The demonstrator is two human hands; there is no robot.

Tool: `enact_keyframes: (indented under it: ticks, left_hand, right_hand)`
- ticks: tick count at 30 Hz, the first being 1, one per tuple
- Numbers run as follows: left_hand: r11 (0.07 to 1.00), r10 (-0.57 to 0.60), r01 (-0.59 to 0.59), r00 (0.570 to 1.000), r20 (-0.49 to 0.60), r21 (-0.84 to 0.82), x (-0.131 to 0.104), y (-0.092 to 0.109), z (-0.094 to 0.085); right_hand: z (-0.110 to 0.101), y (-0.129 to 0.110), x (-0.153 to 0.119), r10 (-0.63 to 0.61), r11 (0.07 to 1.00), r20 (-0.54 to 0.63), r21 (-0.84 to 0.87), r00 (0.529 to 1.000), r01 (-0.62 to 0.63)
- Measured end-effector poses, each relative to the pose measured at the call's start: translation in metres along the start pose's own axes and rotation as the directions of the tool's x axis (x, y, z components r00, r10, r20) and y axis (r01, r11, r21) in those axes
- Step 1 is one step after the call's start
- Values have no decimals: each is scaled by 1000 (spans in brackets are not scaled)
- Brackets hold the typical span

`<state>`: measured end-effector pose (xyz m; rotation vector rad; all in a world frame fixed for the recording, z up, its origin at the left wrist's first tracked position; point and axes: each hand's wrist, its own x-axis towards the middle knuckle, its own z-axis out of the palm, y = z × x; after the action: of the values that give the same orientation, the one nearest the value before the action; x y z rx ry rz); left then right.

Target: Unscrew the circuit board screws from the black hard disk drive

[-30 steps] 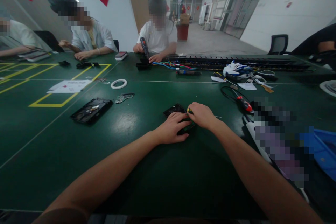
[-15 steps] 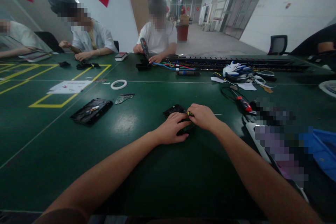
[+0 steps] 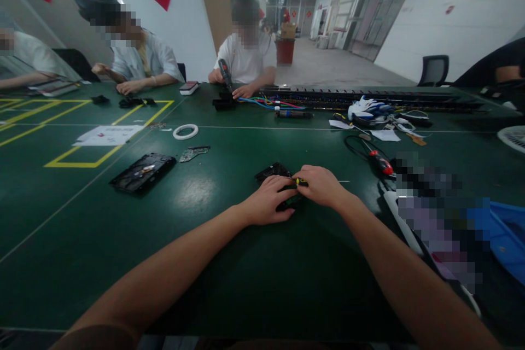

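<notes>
I think I should press the black part down flat on the green table with the left hand, so it does not slip. Small, slow moves with the right hand seem best, and I should mind the thin rod of the small tool so it does not poke anything. The black part sits in front of me, mostly under the left hand. That hand comes in from the left, palm down, its thumb apart from the fingers with the part between. The right hand comes in from the other side, its fingers curled around the small tool. The rod sticks out to the right. I cannot tell if the right fingertips touch the part.
</notes>
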<state>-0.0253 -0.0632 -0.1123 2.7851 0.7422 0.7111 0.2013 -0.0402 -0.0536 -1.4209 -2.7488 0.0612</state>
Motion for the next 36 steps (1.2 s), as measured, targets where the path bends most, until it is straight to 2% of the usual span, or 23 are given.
enact_keyframes:
  ticks: [17,29,33,36]
  left_hand:
    - [1000,-7,7,1000,10,-4,0,0,-1]
    - [1000,-1,1,1000,6,-12,0,-1,0]
    - [1000,18,-18,1000,-14,-16,0,-2,0]
    - [999,28,-29,999,-24,-14,0,-1,0]
  right_hand:
    - [-8,-8,-5,-7,995,51,-95,999,12]
    - [-8,-1,-4,11,999,-10,-37,1000,-11]
    - [-11,2,-3,35,999,-62,4,997,-35]
    - [-28,-11,-10,37,993,-211,113,977,-13]
